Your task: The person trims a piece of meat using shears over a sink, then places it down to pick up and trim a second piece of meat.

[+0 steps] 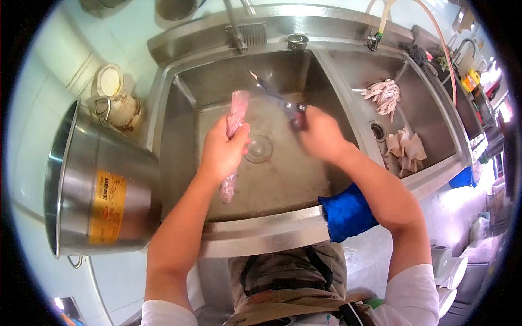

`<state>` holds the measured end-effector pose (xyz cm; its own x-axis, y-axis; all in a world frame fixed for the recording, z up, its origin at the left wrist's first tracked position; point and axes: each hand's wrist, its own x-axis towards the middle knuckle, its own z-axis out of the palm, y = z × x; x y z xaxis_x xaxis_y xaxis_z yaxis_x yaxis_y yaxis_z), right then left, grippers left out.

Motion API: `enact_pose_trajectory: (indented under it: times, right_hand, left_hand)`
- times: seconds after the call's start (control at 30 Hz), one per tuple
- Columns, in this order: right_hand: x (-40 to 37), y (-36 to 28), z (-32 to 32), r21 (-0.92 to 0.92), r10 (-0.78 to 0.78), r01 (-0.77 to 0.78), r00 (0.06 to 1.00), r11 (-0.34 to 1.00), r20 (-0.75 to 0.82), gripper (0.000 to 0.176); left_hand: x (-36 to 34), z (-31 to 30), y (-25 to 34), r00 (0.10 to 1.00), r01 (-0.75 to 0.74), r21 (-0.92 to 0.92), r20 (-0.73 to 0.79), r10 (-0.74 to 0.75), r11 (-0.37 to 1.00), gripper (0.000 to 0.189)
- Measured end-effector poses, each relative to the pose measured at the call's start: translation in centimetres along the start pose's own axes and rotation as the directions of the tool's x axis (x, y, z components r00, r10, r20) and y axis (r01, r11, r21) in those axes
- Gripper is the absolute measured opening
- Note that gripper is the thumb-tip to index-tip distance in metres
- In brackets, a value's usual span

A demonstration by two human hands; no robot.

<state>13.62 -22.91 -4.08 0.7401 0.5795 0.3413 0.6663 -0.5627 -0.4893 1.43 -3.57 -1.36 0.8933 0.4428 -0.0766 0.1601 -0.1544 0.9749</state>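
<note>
My left hand [223, 149] is wrapped round a long, pale pink piece of raw meat [238, 108] that looks like a poultry neck. Its upper end sticks up above my fist and its lower end hangs out beneath. In my right hand [321, 133] is a pair of scissors [280, 100], dark-handled and blurred by motion. The blades point up and left, apart from the meat. Both hands are over the large left basin [299, 190] of a steel sink, whose round drain [258, 148] shows between them.
In the right basin [375, 68] lie a heap of thin pale strips [384, 98] and several flat raw pieces [405, 151]. A blue cloth [349, 214] drapes over the front rim. At left stands a tall steel pot [136, 185]. A faucet [236, 41] rises behind the basin.
</note>
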Motion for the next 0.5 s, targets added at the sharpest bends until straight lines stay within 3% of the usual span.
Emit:
enact_pose_trajectory:
  times: [0.27, 0.5]
  right_hand:
    - [-0.4, -0.2, 0.1, -0.140, -0.096, 0.090, 0.995, 0.986, -0.032, 0.028]
    - [-0.5, 0.1, 0.2, -0.166, -0.150, 0.138, 0.987, 0.976, -0.061, 0.025]
  left_hand:
    - [0.6, 0.3, -1.9, 0.965, -0.247, 0.146, -0.050, 0.256, 0.958, 0.022]
    - [0.6, 0.3, -2.1, 0.922, -0.337, 0.257, -0.103, 0.372, 0.906, 0.020]
